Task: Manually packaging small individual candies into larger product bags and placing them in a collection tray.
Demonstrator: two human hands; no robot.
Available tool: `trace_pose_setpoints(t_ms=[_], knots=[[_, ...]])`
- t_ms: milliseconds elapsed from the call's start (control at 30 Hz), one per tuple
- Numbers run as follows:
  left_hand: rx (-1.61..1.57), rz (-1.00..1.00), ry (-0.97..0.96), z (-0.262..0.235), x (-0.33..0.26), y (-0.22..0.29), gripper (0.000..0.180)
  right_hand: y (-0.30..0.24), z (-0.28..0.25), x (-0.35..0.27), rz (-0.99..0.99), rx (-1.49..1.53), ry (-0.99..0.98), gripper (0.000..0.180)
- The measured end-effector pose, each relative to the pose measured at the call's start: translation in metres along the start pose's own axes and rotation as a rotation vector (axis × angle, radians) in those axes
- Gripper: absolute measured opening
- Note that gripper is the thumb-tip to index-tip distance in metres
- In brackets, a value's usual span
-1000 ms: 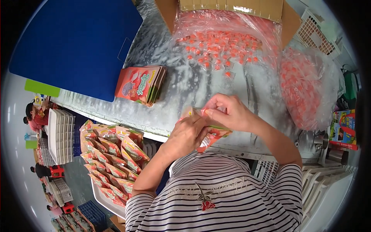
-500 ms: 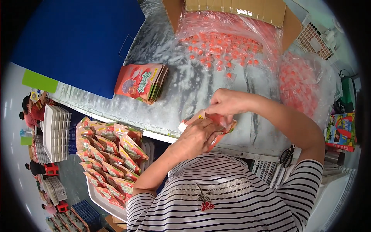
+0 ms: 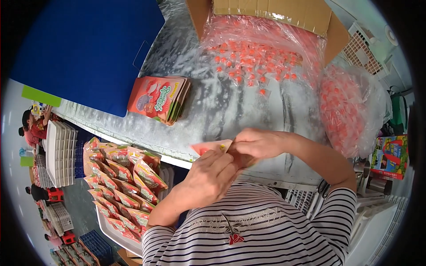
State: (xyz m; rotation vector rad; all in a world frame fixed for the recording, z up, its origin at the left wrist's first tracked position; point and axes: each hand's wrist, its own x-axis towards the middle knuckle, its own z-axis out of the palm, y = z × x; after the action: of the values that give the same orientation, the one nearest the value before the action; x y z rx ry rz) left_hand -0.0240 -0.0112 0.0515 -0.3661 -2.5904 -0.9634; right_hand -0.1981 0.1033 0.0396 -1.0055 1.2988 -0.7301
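Pink pouch [image 3: 206,146] is held between the two hands above the near edge of the table [image 3: 222,113], one corner pointing left past the knuckles and most of its body hidden. To the left, lower than the tabletop, a white tray [image 3: 116,242] carries rows of upright filled pouches [image 3: 125,176]. Farther off, left of the hands, a stack of flat pouches [image 3: 153,98] lies on the table beside a blue panel [image 3: 88,48]. The left hand [image 3: 212,175] comes up from the near left, back upward, its fingers curled over the pouch and grasping it. Just right of it, the right hand [image 3: 256,144] reaches in from the right with the elbow bent, fingers bunched and gripping the pouch's upper right part. Beyond them lie loose wrapped red sweets [image 3: 253,62], and at the far right a clear bag [image 3: 344,113] full of them.

Half a second ago the right hand sat higher, and more of the pouch's right end showed below it; now that hand is lower, its forearm too, and covers that end.
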Motion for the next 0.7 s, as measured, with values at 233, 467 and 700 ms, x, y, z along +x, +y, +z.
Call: trace_pose_setpoints(t_ms=[233,467,700], knots=[[0.214,-0.106,-0.038,-0.022,0.003,-0.009,0.012,-0.009,-0.005,0.018,-0.261,-0.072,0.068,0.016],[0.219,-0.319,-0.069,-0.028,-0.014,-0.026,0.011,0.102,-0.095,0.096,-0.282,-0.913,0.991,0.036],[0.186,-0.394,0.007,-0.011,-0.016,-0.029,0.012,0.141,-0.108,0.137,-0.15,-1.097,0.985,0.051]])
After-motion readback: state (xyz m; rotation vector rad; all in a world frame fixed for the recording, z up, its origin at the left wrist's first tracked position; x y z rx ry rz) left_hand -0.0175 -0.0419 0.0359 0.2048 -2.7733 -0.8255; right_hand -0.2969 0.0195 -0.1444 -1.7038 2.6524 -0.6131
